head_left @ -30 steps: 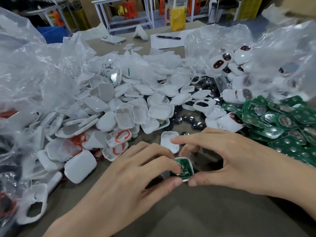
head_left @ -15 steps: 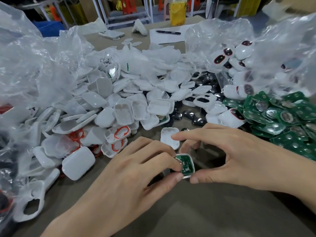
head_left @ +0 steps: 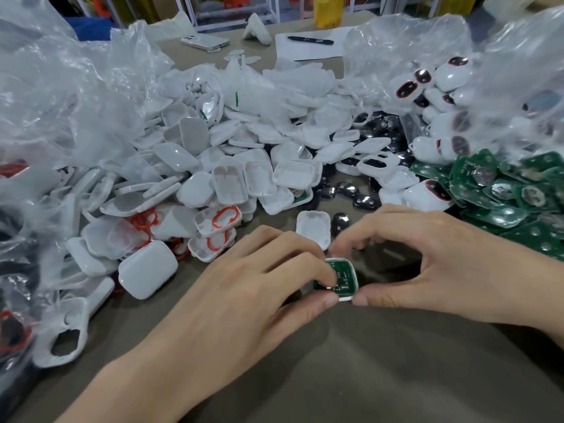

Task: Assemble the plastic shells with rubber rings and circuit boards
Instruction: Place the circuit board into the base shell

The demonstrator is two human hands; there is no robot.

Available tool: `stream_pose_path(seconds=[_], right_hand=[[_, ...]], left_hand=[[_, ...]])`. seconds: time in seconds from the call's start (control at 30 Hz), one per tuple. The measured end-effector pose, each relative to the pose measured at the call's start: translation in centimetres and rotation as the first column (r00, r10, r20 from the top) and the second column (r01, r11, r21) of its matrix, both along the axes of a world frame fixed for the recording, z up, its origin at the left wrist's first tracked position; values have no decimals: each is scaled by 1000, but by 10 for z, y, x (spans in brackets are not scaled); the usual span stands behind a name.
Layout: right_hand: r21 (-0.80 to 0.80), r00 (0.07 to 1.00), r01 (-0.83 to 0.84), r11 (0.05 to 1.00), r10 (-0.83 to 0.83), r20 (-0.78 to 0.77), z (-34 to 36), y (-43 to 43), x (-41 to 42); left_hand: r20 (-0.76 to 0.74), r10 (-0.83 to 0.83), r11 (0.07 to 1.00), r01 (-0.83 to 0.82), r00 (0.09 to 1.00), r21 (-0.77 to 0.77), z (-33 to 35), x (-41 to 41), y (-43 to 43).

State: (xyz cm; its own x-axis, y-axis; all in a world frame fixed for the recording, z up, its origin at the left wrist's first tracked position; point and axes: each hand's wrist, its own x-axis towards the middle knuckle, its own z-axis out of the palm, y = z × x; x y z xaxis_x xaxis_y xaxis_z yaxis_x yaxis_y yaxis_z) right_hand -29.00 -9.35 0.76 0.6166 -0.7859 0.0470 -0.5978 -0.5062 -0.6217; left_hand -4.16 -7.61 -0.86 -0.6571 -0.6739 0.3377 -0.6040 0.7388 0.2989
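Low in the centre of the frame, both hands hold a white shell (head_left: pixel 352 274) with a green board (head_left: pixel 341 273) seated in it. Whether it rests on the worktop (head_left: pixel 366 377) cannot be told. The left hand (head_left: pixel 244 288) has its grip closed on the shell, thumb under the near edge and forefinger pressing on the board. The right hand (head_left: pixel 436 261) pinches the same shell from the right, its thumb at the near right corner and its forefinger curled over the far edge. That fingertip is blurred.

Just above the hands an empty half (head_left: pixel 314 227) lies open side up. A heap (head_left: pixel 232 175) of white shells fills the middle. At the heap's lower left a few shells carry orange rings (head_left: pixel 225 217), with a closed case (head_left: pixel 148 270) beside them. Spare boards (head_left: pixel 500 193) are stacked at the right edge, and dark ovals (head_left: pixel 348 189) lie between them and the heap. Clear bags (head_left: pixel 61 96) rise in the upper left and upper right. At the top of the frame are a phone (head_left: pixel 204 41) and a pen (head_left: pixel 309 40) lying on paper (head_left: pixel 305 51).
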Motion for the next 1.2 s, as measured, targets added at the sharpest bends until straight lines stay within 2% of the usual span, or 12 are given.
stream_pose_path(seconds=[0.1,0.27,0.37,0.5,0.77,0.97,1.2], right_hand=[[-64,998,-55,996,55,-4,-1,-1,1],[-70,997,-75,995,75,6,-3,-2,-1],[-73,997,-76,994,77,7,-4,-2,-1],[-92,997,-75,993,75,-1,-4,-2,-1],[-110,997,-77,991,77,-4,-7,-3,-1],[-122,996,-87,989,86,-16,-8,-3,-1],[-117,997,-78,990,79,1,-8,-3,1]], left_hand=[[-2,-3,1000,3,1000,10,0,0,0],[-17,5,1000,-5,1000,9,2,0,1],[-94,37,999,-36,995,17,6,5,2],[-205,169,985,-160,964,57,11,13,-1],[-117,128,991,-124,985,42,12,9,1],[-8,11,998,-11,1000,68,10,8,1],[8,-22,996,22,1000,91,12,7,1]])
